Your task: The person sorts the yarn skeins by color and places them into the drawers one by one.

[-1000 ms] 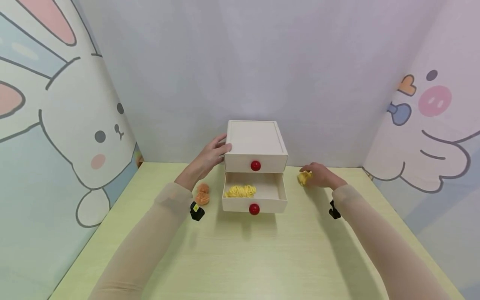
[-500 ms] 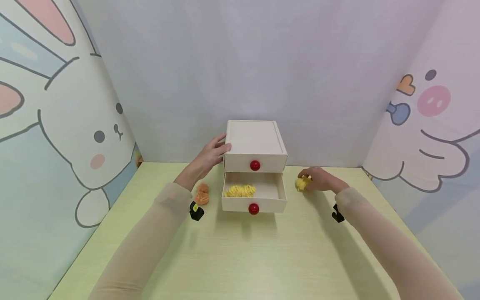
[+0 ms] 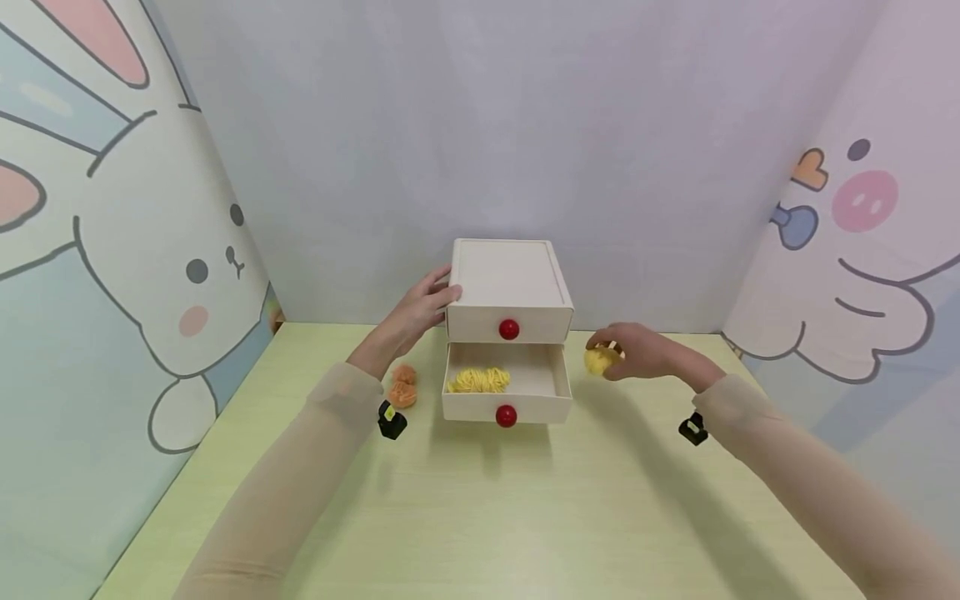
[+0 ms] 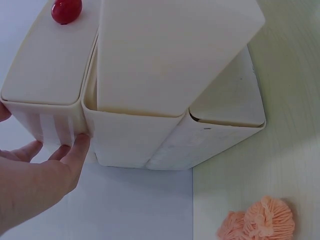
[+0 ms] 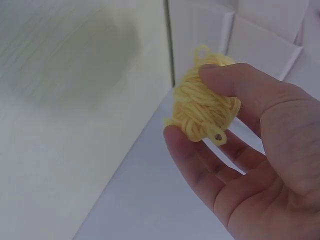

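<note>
A white drawer cabinet (image 3: 510,271) stands at the back of the table, one drawer (image 3: 540,408) pulled out below the top one. A yellow yarn bundle (image 3: 480,381) lies in that drawer's left part. My left hand (image 3: 416,312) rests on the cabinet's upper left side; in the left wrist view its fingertips (image 4: 80,142) touch the side wall. Right of the cabinet, my right hand (image 3: 637,350) pinches a second yellow yarn bundle (image 5: 205,102) between thumb and fingers, raised over the table.
Orange yarn bundles (image 3: 402,394) lie on the table left of the cabinet, below my left wrist. Red round knobs (image 3: 506,416) stick out from the drawer fronts. A pale curtain (image 3: 510,125) hangs close behind, with cartoon-printed panels (image 3: 142,292) at both sides.
My right hand has taken up the yellow yarn bundle from the table and moved it slightly left, toward the cabinet. The left hand has stayed on the cabinet.
</note>
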`<state>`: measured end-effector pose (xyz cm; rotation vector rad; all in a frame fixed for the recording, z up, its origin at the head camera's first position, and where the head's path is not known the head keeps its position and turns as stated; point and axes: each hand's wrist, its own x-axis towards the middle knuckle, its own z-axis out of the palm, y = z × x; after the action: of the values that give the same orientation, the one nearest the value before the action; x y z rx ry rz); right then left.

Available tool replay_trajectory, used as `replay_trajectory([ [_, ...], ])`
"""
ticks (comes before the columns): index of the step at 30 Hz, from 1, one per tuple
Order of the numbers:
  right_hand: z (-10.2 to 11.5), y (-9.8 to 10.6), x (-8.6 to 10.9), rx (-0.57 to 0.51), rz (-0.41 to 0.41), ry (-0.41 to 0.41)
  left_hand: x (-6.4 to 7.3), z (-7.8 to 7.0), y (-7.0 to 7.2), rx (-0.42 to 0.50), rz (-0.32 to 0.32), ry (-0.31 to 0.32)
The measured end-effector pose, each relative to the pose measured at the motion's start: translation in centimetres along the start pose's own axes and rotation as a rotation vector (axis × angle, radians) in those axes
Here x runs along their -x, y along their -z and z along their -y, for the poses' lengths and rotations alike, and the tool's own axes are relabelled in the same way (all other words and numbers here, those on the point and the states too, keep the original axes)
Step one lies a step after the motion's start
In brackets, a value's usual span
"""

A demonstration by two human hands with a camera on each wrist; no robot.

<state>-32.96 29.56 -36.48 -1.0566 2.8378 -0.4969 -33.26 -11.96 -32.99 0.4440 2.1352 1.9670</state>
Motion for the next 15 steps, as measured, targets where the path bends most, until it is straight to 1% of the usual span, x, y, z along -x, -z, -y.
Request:
replay_trajectory([
  [9,5.5,2.9,0.4,0.018,-0.025,0.094,0.0,-0.1,0.0,0.001,-0.006,0.009],
  [12,7.2,3.5,0.4,0.023,-0.032,0.115,0.0,-0.1,0.0,0.004,-0.007,0.008],
  [15,8.7,3.9,0.2,0.014,-0.023,0.121,0.0,0.0,0.0,0.008,-0.006,0.005],
])
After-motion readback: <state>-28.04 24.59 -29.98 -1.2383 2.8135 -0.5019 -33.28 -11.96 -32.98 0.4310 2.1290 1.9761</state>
